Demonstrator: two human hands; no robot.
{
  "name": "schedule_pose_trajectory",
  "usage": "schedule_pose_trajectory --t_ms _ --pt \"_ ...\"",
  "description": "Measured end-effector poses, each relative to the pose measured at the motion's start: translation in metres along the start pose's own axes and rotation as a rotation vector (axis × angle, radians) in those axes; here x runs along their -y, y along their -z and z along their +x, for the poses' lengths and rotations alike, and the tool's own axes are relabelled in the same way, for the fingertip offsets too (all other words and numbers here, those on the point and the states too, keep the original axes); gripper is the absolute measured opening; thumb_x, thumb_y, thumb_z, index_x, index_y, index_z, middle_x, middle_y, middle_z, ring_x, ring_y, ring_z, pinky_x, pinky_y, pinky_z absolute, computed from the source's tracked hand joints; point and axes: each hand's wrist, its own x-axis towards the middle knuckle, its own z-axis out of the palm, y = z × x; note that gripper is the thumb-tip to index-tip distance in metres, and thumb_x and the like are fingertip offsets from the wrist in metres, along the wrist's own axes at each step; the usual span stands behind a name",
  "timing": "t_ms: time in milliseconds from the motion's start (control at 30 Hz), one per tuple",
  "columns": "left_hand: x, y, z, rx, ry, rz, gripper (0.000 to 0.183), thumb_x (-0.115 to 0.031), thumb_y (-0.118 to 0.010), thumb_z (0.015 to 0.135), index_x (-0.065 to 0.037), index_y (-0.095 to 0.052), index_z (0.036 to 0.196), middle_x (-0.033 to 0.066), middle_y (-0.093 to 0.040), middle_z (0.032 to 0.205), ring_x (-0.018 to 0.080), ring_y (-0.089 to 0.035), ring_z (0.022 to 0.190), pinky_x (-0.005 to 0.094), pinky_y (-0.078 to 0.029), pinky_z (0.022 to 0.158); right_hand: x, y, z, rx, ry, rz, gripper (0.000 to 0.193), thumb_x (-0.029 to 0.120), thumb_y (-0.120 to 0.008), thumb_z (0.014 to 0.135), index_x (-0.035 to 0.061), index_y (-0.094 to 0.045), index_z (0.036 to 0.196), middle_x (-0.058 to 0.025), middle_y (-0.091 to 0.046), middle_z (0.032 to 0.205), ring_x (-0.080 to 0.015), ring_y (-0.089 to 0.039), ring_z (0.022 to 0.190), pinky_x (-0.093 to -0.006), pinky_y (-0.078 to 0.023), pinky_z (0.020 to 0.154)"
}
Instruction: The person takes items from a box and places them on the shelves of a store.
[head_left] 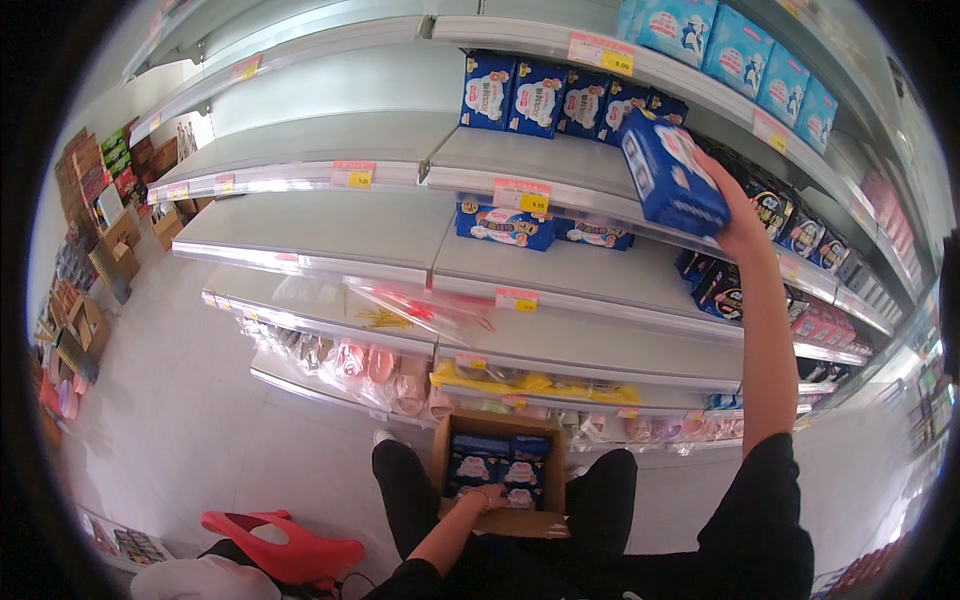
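My right hand (738, 222) is closed around a blue soft pack (672, 178) with a white cloud-shaped label. It holds the pack tilted in front of the upper shelf. Several matching blue packs (537, 98) stand upright in a row at the back of that shelf. Between my knees sits an open cardboard box (553, 523) with several more blue packs (520, 471) inside. My left hand (490, 497) reaches into the box, its fingers lying over the packs at the near side. Those fingers are small in the view and hold no pack that I can make out.
Dark packs (800, 228) fill the shelves at the right, and light blue packs (738, 47) the top one. Below are two wide blue packs (505, 226) and bagged pink slippers (380, 366). A red plastic stool (285, 545) stands at lower left; cartons (90, 330) line the far left.
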Motion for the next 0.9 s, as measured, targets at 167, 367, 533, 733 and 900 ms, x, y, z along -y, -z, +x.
schedule_pose_trajectory --t_ms 167,367,533,733,900 --pt "0.009 -0.008 0.011 -0.091 -0.039 -0.095 0.055 -0.042 -0.056 0.074 -0.006 -0.052 0.115 0.0167 -0.050 0.120 0.0317 -0.048 0.109 0.0386 -0.039 0.091 -0.009 0.005 0.113 -0.067 -0.070 -0.163 0.049 0.041 -0.061 0.079 0.0074 -0.051 0.113 -0.0066 -0.056 0.108 -0.0155 -0.053 0.097 -0.0345 -0.043 0.082" --pt "0.000 0.002 -0.001 -0.086 -0.036 -0.156 0.055 -0.038 -0.056 0.076 -0.005 -0.049 0.119 0.0178 -0.051 0.119 0.0321 -0.048 0.110 0.0380 -0.038 0.092 -0.039 -0.028 0.206 -0.196 0.150 -0.316 0.057 0.041 -0.056 0.083 0.0064 -0.038 0.124 -0.0089 -0.052 0.115 -0.0196 -0.050 0.102 -0.0409 -0.041 0.084" --pt "-0.002 0.008 0.010 0.010 -0.020 -0.100 0.055 -0.040 -0.051 0.083 -0.010 -0.041 0.128 0.0129 -0.045 0.126 0.0301 -0.045 0.113 0.0413 -0.038 0.092 -0.056 -0.003 0.281 -0.430 0.503 -1.358 0.084 0.055 -0.046 0.080 -0.0038 -0.019 0.134 -0.0260 -0.038 0.129 -0.0378 -0.039 0.119 -0.0398 -0.034 0.096" --pt "0.026 -0.007 0.021 -0.033 0.012 -0.035 0.057 -0.040 -0.050 0.083 -0.010 -0.038 0.130 0.0129 -0.043 0.128 0.0294 -0.044 0.114 0.0415 -0.039 0.093 -0.066 -0.043 0.249 -0.613 0.538 -1.281 0.067 0.054 -0.058 0.072 -0.0027 -0.046 0.107 -0.0227 -0.058 0.099 -0.0368 -0.056 0.093 -0.0403 -0.044 0.080" --pt "-0.012 0.012 -0.009 0.052 0.043 0.010 0.061 -0.040 -0.049 0.083 -0.011 -0.032 0.134 0.0137 -0.040 0.131 0.0314 -0.043 0.116 0.0423 -0.037 0.094 -0.064 -0.032 0.238 -0.252 0.557 -1.155 0.037 0.040 -0.057 0.078 0.0041 -0.061 0.087 -0.0156 -0.062 0.086 -0.0296 -0.059 0.083 -0.0357 -0.045 0.073"
